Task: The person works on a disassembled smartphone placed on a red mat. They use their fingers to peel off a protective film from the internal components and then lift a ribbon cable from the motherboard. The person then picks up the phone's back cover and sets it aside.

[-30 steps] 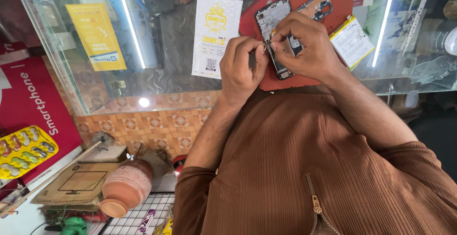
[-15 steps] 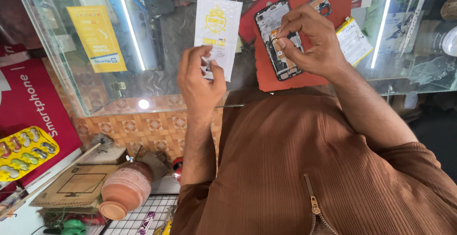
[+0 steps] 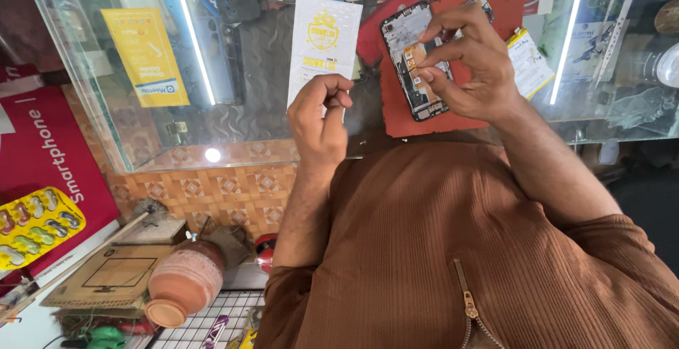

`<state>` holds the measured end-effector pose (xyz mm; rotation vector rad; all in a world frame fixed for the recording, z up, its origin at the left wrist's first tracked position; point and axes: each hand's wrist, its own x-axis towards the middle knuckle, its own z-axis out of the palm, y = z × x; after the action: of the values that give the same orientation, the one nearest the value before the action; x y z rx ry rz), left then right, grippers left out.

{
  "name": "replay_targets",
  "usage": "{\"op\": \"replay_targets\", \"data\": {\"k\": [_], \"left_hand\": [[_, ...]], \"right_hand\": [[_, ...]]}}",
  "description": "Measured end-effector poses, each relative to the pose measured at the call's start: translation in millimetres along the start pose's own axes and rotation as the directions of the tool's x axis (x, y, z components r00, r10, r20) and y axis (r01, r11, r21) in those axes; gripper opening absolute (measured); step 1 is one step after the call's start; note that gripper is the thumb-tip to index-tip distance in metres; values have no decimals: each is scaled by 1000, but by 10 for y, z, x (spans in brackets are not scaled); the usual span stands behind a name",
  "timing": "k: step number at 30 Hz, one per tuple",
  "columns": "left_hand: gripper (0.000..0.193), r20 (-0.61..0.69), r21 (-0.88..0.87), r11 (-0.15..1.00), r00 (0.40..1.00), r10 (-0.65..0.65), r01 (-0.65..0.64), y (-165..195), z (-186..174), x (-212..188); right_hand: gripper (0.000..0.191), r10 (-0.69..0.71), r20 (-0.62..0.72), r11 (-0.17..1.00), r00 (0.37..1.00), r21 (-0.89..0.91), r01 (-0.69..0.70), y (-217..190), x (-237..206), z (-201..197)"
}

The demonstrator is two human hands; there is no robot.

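So I'm looking down at the opened phone (image 3: 414, 62), back cover off, lying face-down on the red mat (image 3: 453, 119) on top of the glass desk (image 3: 233, 130). You can see its insides: dark frame, a pale silvery area up top, an orange-ish bit in the middle and darker board parts toward the lower end. My right hand (image 3: 470, 66) is sitting right over it, thumb and forefinger pinching together at the orange part, other fingers curled above; I can't tell if there's anything tiny between the fingertips. My left hand (image 3: 322, 119) is hovering off to the left, away from the phone, fingers curling in loosely near the bottom edge of the white leaflet (image 3: 322, 45) with the yellow print that's lying on the glass; I can't tell if I'm actually gripping it. A yellow-and-white pack (image 3: 529, 62) is lying just right of the mat. Compared to a second ago, both hands were bunched together on the phone; now my left has pulled away and only the right is working there.
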<state>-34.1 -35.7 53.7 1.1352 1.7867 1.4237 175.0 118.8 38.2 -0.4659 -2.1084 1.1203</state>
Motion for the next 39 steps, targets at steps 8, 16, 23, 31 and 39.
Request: {"op": "replay_targets", "data": {"k": [8,16,23,31,39], "left_hand": [[31,449,-493,711,847,-285,501,-215,5,-23],[21,593,-513,590,754,-282,623,-372,122,68],[15,526,-499,679,811,-256,538,-370,195,134],[15,293,83,988,945,-149,130,-333,150,410],[16,326,228,969,931,-166,92,-396,214,631]], "right_hand": [[29,-357,175,869,917,-298,395,-13,70,-73],[36,-382,257,828,887,-330,453,-17,51,-26],[41,-337,216,848,916,-353,395,69,66,-36],[39,-11,97,938,995,-343,44,230,-14,-48],[29,93,168,902,981,-432,-11,223,-55,104]]}}
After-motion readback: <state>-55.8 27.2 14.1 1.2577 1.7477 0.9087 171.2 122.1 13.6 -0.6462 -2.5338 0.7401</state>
